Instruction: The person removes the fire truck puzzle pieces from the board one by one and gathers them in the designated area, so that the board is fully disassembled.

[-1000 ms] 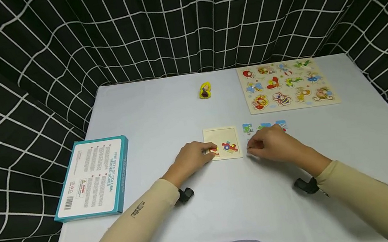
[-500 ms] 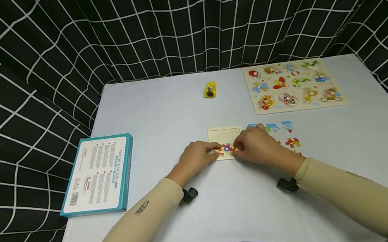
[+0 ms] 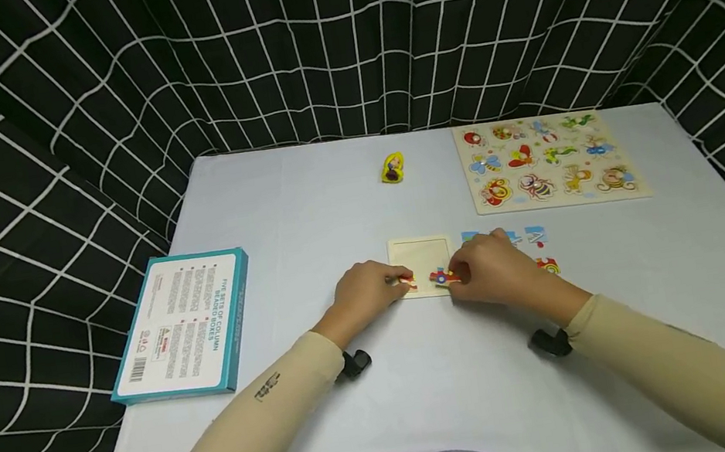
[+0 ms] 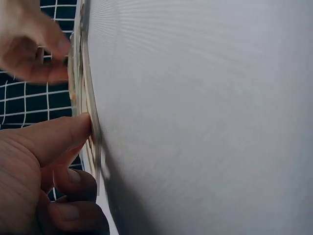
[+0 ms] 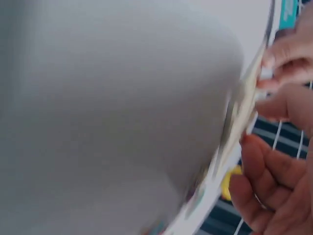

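Note:
A small square wooden puzzle tray [image 3: 419,253] lies on the table between the hands. My left hand [image 3: 361,292] is at its left edge, where thumb and index finger grip the tray's corner beside a red-and-yellow puzzle piece [image 3: 408,281]. The left wrist view shows that thumb [image 4: 73,131] pressed on the tray's edge. Over the tray's right part, my right hand [image 3: 499,272] pinches a jigsaw piece [image 3: 441,277] in red, yellow and blue between thumb and index finger. A gap separates the two pieces. In the right wrist view the tray [image 5: 244,103] is blurred, seen nearly edge-on.
Several loose jigsaw pieces [image 3: 536,234] lie right of the tray, partly hidden by the right hand. A peg puzzle board [image 3: 553,162] with insects is at the back right. Behind stands a yellow figure piece [image 3: 392,168]. A teal-edged box [image 3: 181,327] lies on the left.
My right hand came left onto the tray, took the red-and-blue piece close to the left hand's piece, then drew it back right. The left hand stayed at the tray's corner.

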{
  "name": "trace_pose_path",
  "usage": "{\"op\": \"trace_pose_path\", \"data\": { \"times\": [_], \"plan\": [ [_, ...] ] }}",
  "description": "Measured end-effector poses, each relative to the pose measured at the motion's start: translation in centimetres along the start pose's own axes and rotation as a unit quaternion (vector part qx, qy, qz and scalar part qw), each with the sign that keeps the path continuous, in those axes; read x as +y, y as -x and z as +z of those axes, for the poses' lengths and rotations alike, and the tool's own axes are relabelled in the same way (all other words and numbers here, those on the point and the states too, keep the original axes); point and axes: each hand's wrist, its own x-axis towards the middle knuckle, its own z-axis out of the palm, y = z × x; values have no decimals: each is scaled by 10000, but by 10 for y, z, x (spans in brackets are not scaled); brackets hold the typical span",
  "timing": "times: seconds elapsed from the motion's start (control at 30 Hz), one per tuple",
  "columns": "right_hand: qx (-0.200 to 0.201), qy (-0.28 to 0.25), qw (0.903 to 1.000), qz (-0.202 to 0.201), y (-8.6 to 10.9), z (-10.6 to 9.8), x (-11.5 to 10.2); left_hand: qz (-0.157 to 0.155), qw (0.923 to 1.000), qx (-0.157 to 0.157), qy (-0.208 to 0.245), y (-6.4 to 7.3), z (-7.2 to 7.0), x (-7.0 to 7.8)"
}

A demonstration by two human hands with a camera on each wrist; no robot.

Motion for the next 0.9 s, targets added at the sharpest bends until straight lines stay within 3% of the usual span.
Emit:
{"op": "trace_pose_path", "data": {
  "times": [0.13,0.27,0.37,0.47,0.73,0.9],
  "plan": [
    [-189,66,9996,174,32,-8,25,-136,9999,81,-45,-1,1,0],
    [-48,452,9989,130,68,-13,46,-56,9996,284,-27,-1,5,2],
    [112,682,9976,75,83,-16,55,80,9990,429,-59,-1,7,3],
    [182,782,9968,41,89,-17,58,83,9987,473,-165,-1,8,4],
    [45,1039,9945,-145,89,-20,58,-361,9985,281,-290,-1,5,0],
    [-20,978,9949,-259,89,-22,58,-375,9987,265,-217,1,4,-3]
  ]
}}
